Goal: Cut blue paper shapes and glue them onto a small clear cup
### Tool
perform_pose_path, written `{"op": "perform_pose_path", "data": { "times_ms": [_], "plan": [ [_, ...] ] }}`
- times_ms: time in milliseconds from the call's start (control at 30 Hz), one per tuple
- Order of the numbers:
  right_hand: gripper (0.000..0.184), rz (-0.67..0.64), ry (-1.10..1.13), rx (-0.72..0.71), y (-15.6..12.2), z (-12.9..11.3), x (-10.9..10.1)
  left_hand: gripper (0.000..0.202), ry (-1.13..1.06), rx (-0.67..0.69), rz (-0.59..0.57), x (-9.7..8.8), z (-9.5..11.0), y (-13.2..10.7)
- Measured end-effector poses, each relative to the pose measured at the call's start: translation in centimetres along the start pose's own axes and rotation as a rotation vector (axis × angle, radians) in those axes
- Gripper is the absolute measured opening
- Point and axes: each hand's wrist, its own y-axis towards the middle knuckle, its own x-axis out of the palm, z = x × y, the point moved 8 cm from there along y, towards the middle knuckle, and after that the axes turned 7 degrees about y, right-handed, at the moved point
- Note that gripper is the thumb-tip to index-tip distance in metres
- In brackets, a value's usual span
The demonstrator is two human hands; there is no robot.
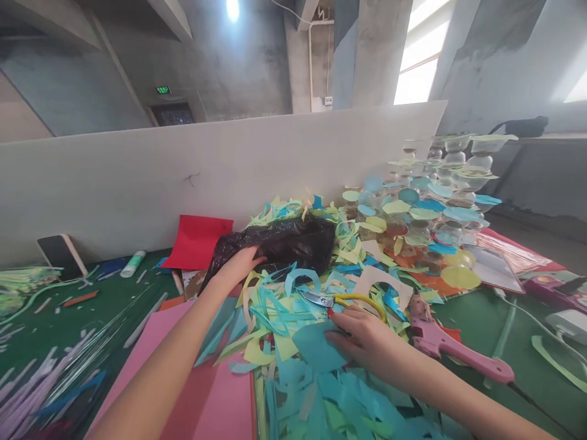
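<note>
My left hand (243,263) is at the opening of a black plastic bag (298,235), closed around its left rim; the fingertips are partly hidden by the plastic. My right hand (362,330) is over the paper scraps, closed on yellow-handled scissors (321,299) whose blades point left. One handle loop shows above the hand and the other is hidden. A blue paper disc (316,345) lies under my right thumb, with blue and green paper offcuts (284,318) heaped around it.
Stacked clear cups with paper discs (417,208) stand at the back right. Nearby lies a pink glue gun (458,348). Pink paper (211,397), red paper (197,241), a glue stick (132,264) and a phone (62,256) are to the left. A white board (137,177) rises behind.
</note>
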Motion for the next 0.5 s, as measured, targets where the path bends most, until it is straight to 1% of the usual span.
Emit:
{"op": "perform_pose_path", "data": {
  "times_ms": [67,133,233,367,433,500],
  "plan": [
    [0.028,0.01,-0.018,-0.006,0.0,0.1,-0.1,0.034,-0.003,-0.097,0.037,0.0,-0.7,-0.2],
    [0.029,0.019,-0.021,-0.007,0.0,0.3,-0.3,0.036,-0.014,-0.146,0.068,0.0,-0.9,-0.2],
    [0.03,0.039,-0.031,-0.007,0.0,0.4,-0.6,0.032,-0.066,-0.139,0.093,0.1,-0.5,0.0],
    [0.03,0.055,-0.045,-0.014,0.0,0.2,-1.0,0.028,-0.16,-0.098,0.074,0.5,0.2,0.0],
    [0.029,0.056,-0.044,-0.022,0.0,0.0,-1.2,0.026,-0.211,-0.103,0.086,0.3,0.3,-0.2],
    [0.03,0.071,-0.035,-0.02,0.0,-0.2,-1.5,0.026,-0.258,-0.15,0.138,-0.5,0.1,-0.4]
  ]
}}
